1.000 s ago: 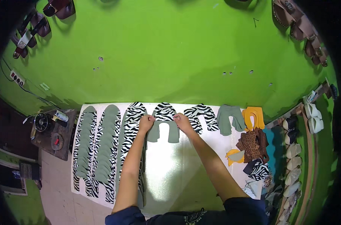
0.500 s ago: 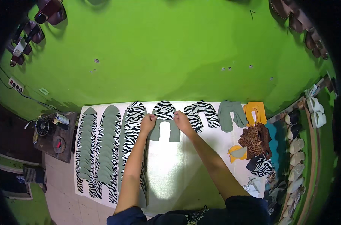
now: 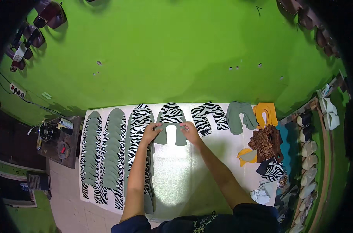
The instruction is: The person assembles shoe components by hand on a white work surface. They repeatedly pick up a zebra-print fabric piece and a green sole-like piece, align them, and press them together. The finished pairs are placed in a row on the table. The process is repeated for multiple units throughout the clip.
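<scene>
Near the middle of the table's far side, a grey-green U-shaped material piece overlaps a zebra-print U-shaped piece, whose rounded top shows beyond it. My left hand has its fingertips bent onto the left side of the grey-green piece. On its opposite side, my right hand grips the edge with thumb and fingers. Under and beside my left forearm runs a row of overlapping zebra-print pieces with grey-green edges. To the right of my right hand lie more zebra-print pieces, loosely stacked.
Two overlapping rows of grey-green and zebra pieces fill the white table's left side. At right lie grey-green pieces, yellow pieces, leopard-print pieces and scraps. A shoe rack stands right; a small side table left.
Both hands have slid a little toward me along the sides of the grey-green piece, and their fingers look slightly more spread. The view has shifted slightly.
</scene>
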`<state>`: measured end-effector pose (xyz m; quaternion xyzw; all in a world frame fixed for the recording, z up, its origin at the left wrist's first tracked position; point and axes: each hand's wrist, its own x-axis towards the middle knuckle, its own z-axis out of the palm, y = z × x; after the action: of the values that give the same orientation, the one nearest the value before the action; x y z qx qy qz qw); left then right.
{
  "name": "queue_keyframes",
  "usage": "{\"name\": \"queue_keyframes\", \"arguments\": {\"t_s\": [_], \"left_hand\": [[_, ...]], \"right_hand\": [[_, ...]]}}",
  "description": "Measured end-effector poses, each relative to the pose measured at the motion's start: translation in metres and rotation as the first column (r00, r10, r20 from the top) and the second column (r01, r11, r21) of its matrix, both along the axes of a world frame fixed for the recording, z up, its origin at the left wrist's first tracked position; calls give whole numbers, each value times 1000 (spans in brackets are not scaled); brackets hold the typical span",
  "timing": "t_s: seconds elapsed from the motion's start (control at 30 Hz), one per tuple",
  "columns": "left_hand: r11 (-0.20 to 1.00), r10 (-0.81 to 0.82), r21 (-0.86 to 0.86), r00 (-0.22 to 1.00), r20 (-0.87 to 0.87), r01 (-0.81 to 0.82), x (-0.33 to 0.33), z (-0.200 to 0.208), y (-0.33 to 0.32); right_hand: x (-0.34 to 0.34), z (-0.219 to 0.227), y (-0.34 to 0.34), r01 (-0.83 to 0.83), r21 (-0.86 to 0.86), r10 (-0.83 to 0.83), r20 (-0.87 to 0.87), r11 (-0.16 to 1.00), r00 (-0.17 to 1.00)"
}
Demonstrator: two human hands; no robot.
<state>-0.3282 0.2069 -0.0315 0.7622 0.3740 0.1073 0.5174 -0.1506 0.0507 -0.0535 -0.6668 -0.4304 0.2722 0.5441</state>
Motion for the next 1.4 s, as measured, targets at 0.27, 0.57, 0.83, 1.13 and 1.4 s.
{"name": "queue_keyframes", "arguments": {"t_s": [0.27, 0.57, 0.83, 1.13, 1.4], "left_hand": [[998, 14, -57, 984, 177, -4, -7, -7, -2], [998, 63, 1, 976, 207, -65, 3, -14, -12], [965, 10, 257, 990, 139, -46, 9, -3, -27], [989, 80, 102, 970, 231, -105, 6, -1, -20], [987, -4, 160, 984, 177, -25, 4, -12, -18]], "right_hand": [[3, 0, 2, -47, 2, 47, -80, 999, 996], [3, 14, -1, -109, -113, 79, -240, 988, 968], [5, -2, -4, -114, -206, 155, 194, 972, 969], [3, 10, 1, -135, -137, 118, -126, 981, 985], [3, -16, -4, -56, -172, 96, 232, 983, 968]]}}
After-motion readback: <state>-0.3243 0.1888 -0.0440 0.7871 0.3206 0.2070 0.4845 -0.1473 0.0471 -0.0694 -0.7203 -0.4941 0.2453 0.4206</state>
